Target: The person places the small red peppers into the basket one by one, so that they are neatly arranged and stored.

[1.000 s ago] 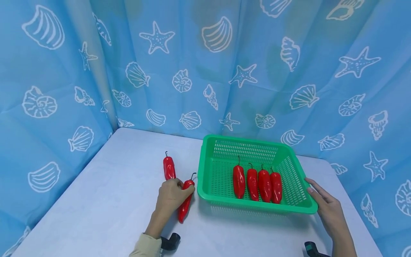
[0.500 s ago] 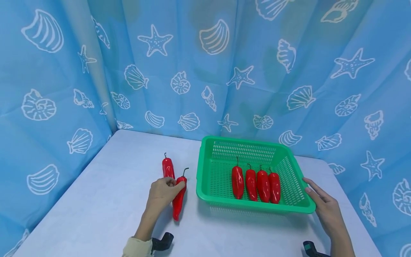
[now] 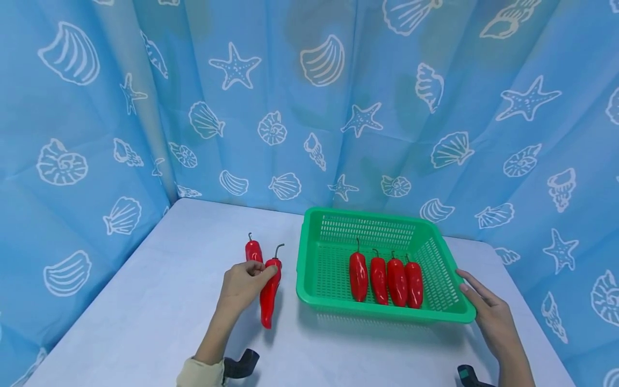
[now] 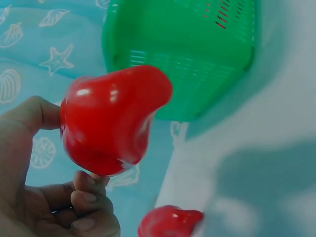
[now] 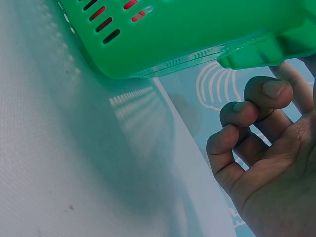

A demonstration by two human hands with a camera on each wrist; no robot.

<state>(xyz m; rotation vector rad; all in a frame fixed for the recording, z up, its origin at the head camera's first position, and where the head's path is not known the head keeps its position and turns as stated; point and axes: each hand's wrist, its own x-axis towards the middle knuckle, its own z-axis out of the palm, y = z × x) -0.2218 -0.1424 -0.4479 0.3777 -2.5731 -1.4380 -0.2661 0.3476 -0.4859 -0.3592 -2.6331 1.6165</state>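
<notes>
My left hand (image 3: 239,287) pinches a red chili pepper (image 3: 269,301) near its stem end, between thumb and fingers. The stem points up and away; the tip hangs toward me, apparently just above the table. In the left wrist view the same pepper (image 4: 111,123) fills the grasp, its tip facing the camera. Just behind lies a second red chili pepper (image 3: 253,250), its lower part hidden. My right hand (image 3: 493,317) grips the right rim of a green plastic basket (image 3: 387,312). Its other fingers (image 5: 232,140) curl loosely below the rim; the thumb is mostly out of that view.
Several red chili peppers (image 3: 358,277) lie side by side inside the basket, stems away from me. A white tabletop (image 3: 145,312) carries everything. Blue curtains (image 3: 271,70) with white shell prints enclose the back and sides. Black wrist mounts (image 3: 242,364) show by both wrists.
My left hand has moved left with the pepper, away from the basket and closer to the second pepper, and slightly farther from me. The right hand stays at the rim.
</notes>
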